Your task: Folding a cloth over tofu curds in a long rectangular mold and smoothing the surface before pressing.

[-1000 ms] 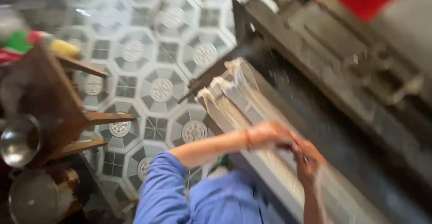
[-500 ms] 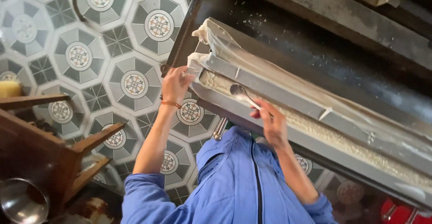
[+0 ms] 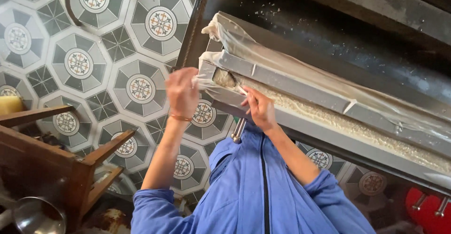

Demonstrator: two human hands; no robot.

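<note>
Both hands work mid-frame: our left hand (image 3: pixel 182 92) pinches the plastic liner (image 3: pixel 209 76) taut while our right hand (image 3: pixel 259 108) grips a spoon (image 3: pixel 237 86), scraping gently along the tray (image 3: pixel 300 84).

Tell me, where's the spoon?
In the head view, the spoon is in the right hand, dipping into the long metal tray at its left end, beside the left hand.
</note>
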